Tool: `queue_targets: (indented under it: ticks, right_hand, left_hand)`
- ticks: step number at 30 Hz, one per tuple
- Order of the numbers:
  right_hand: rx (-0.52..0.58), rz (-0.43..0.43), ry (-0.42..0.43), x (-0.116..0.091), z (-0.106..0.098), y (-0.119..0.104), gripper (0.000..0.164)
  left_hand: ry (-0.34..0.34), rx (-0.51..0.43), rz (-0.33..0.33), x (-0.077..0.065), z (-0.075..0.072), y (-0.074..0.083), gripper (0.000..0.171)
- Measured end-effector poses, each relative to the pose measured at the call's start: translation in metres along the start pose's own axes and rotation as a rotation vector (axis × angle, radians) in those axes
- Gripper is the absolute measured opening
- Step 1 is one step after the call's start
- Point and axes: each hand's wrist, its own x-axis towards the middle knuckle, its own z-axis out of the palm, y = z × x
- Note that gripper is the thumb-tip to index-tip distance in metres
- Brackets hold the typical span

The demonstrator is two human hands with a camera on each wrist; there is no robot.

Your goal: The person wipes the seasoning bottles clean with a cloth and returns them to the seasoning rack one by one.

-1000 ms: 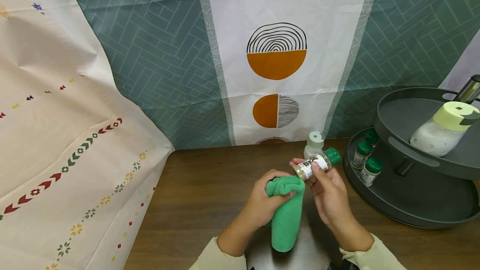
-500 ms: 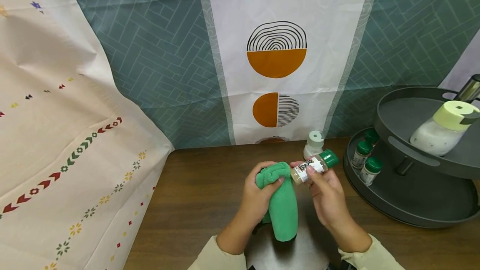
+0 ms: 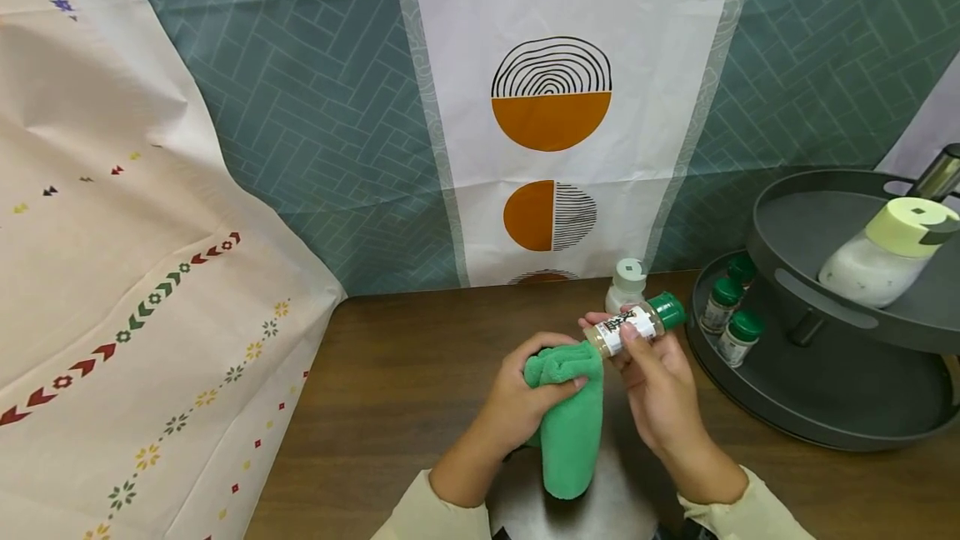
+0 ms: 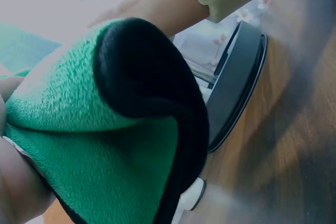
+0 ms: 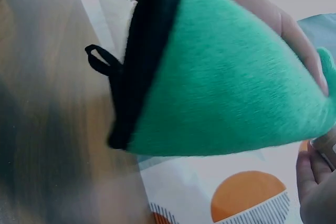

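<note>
My left hand (image 3: 528, 394) grips a folded green cloth (image 3: 572, 440), thumb across its front, near the bottom end of a spice jar. The spice jar (image 3: 628, 328), with a white label and green lid, lies tilted in my right hand (image 3: 663, 390), pinched between thumb and fingers, lid toward the upper right. In the left wrist view the cloth (image 4: 68, 98) hangs in a fold with a dark edge. The right wrist view shows the cloth (image 5: 226, 82) with a black border and small loop, hiding much of the left hand; only a corner of the jar (image 5: 328, 148) appears.
A white-capped jar (image 3: 627, 283) stands behind the right hand by the wall. At the right is a two-tier dark round rack (image 3: 840, 407), bearing several green-lidded jars (image 3: 738, 338) below and a yellow-lidded jar (image 3: 877, 261) above. Patterned cloth (image 3: 187, 340) covers the left side.
The left hand and cloth first rose leftward along the jar, then came back down and right to its bottom end. The right hand shifted slightly, still holding the jar.
</note>
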Motion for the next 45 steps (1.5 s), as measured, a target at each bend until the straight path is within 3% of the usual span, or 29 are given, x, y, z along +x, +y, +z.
queue_targets:
  ticks: [3,12,18,25,30,36,41,45]
  right_hand:
    - [0.014,-0.021,0.002,0.0,0.001,-0.003,0.028]
    - [-0.007,-0.055,-0.02,0.0,0.003,-0.008,0.032]
    - [-0.18,-0.059,0.012,0.0,-0.015,-0.011,0.041]
    - [-0.426,-0.036,0.08,-0.008,-0.04,-0.024,0.058]
    - [-0.577,-0.044,0.081,-0.014,-0.062,-0.036,0.062]
    - [-0.732,-0.088,0.078,-0.026,-0.094,-0.043,0.058]
    - [-0.939,-0.099,0.146,-0.037,-0.114,-0.046,0.054]
    - [-1.031,-0.062,0.207,-0.044,-0.132,-0.048,0.054]
  left_hand:
    - [-0.009,0.013,-0.003,0.001,0.001,0.0,0.036]
    - [0.19,-0.01,-0.092,0.006,0.0,-0.004,0.037]
    - [0.259,-0.076,-0.093,0.01,-0.01,-0.004,0.037]
    - [0.269,-0.12,-0.137,0.015,-0.027,-0.011,0.034]
    - [0.28,-0.114,-0.198,0.021,-0.041,-0.029,0.032]
    - [0.35,-0.117,-0.294,0.019,-0.057,-0.062,0.029]
    - [0.364,-0.193,-0.366,0.015,-0.067,-0.091,0.03]
    - [0.337,-0.233,-0.397,0.011,-0.071,-0.106,0.032]
